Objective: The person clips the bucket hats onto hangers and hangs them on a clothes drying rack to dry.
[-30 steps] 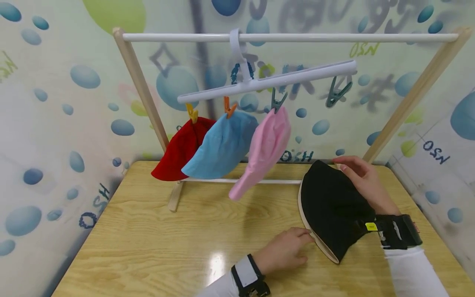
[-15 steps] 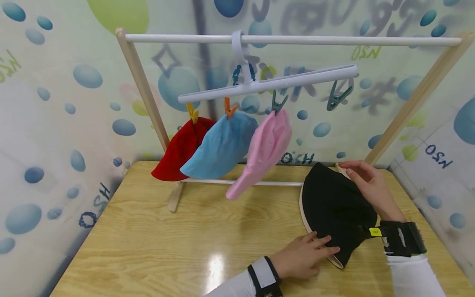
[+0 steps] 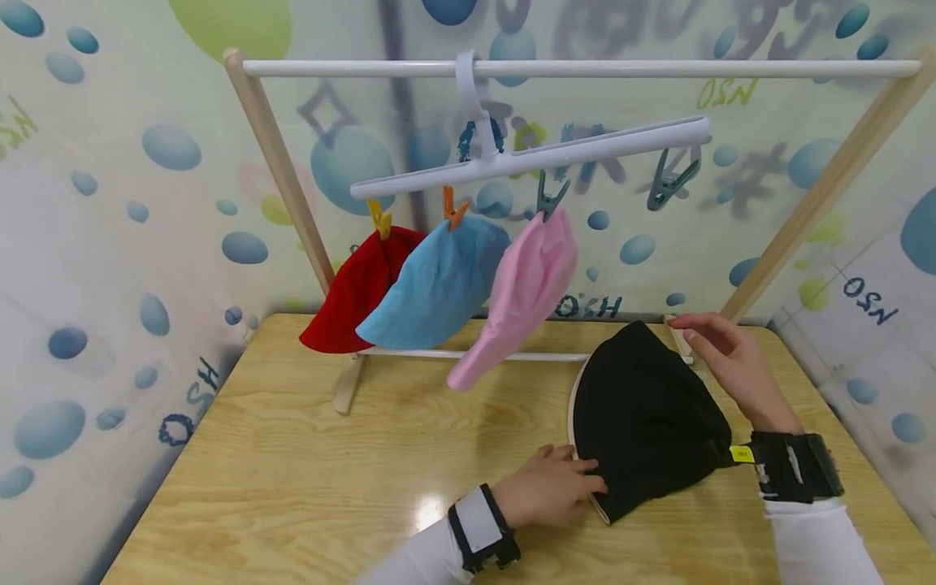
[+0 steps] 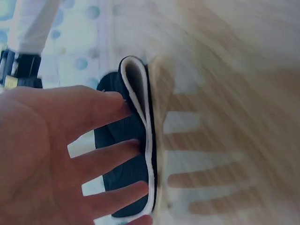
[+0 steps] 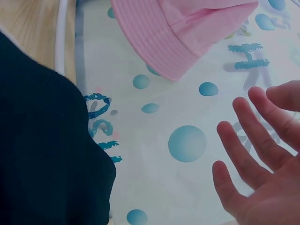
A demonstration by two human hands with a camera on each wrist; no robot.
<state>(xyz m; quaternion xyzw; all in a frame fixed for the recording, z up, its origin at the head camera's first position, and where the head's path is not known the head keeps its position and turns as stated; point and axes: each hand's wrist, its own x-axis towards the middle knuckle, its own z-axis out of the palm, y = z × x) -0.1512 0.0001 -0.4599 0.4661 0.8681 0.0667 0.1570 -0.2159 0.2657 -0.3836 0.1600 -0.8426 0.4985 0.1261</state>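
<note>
A black bucket hat (image 3: 647, 422) with a pale inner lining lies folded flat on the right of the table. My left hand (image 3: 544, 490) is at its left brim, fingers spread and tips overlapping the black cloth. In the left wrist view, those fingers lie along the folded hat (image 4: 123, 180), whose pale-lined brim edges show pressed together. My right hand (image 3: 737, 370) hovers beside the hat's upper right side, holding nothing; the right wrist view shows its fingers extended and apart from the cloth.
A white hanger (image 3: 526, 158) hangs tilted from the rack's white bar (image 3: 585, 69). Clothespins hold a red hat (image 3: 358, 292), a blue hat (image 3: 439, 284) and a pink hat (image 3: 522, 284) below it. A green clothespin (image 3: 669, 183) at the hanger's right end grips nothing. Patterned walls surround the wooden table (image 3: 329, 487).
The black hat's brim has shifted left and lies flatter, with less pale lining showing. My left hand moved right onto the hat, then back left with the brim. The right hand moved slightly right.
</note>
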